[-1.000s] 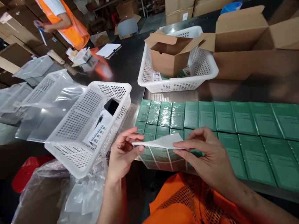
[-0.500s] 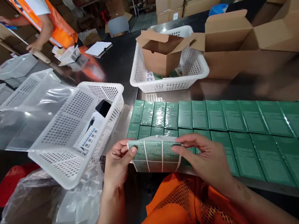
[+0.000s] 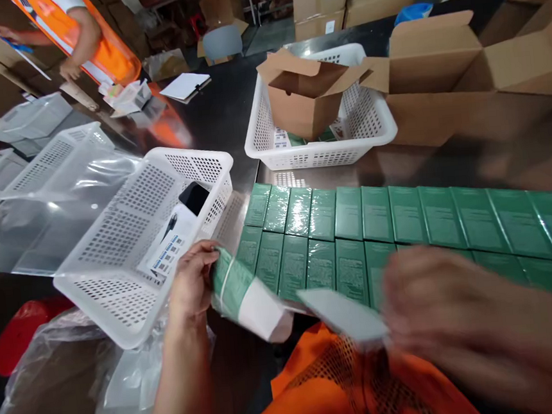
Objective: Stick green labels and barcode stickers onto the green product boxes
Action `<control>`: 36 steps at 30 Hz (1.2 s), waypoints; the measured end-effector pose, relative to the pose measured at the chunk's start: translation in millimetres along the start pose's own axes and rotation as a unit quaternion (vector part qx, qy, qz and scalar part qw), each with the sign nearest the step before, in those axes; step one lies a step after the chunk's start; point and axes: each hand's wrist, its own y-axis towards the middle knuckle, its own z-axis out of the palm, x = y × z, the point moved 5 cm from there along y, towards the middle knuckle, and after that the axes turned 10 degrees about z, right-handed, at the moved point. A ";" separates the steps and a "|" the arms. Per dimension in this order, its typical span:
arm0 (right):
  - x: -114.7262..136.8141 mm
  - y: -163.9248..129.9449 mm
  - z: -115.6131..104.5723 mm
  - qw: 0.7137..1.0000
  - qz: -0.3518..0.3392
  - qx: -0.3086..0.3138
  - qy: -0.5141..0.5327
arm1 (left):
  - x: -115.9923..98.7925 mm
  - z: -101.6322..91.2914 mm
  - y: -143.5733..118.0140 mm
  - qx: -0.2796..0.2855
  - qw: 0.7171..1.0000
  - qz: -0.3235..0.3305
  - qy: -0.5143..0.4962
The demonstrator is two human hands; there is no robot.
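The left hand (image 3: 193, 285) pinches a curled green label sheet (image 3: 238, 294) at the near table (image 3: 229, 117) edge, just beside the tilted perforated white basket (image 3: 129, 245) at 9 o'clock. The right hand (image 3: 449, 308), badly blurred, holds a pale flat piece (image 3: 346, 317); its grip I cannot tell. Glossy green boxes (image 3: 402, 215) lie edge to edge in rows at 1 o'clock on the dark, shiny steel.
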 end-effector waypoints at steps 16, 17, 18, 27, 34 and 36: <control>-103.3 142.1 103.0 0.953 0.250 0.113 0.131 | 12.2 76.8 33.7 0.252 0.919 0.115 0.281; -104.4 145.9 104.8 0.962 0.231 0.102 0.099 | 13.2 78.0 36.7 0.247 0.915 0.118 0.297; -105.7 149.5 106.4 0.971 0.213 0.090 0.062 | 13.9 79.4 39.5 0.242 0.909 0.119 0.319; -132.6 158.2 129.5 0.978 0.169 0.084 -0.083 | 24.3 93.3 53.7 0.246 0.855 0.088 0.448; -137.0 154.9 130.8 0.983 0.148 0.069 -0.080 | 28.5 96.2 57.8 0.251 0.849 0.062 0.461; -137.8 154.6 131.3 0.984 0.146 0.068 -0.082 | 28.6 96.6 58.5 0.255 0.847 0.059 0.463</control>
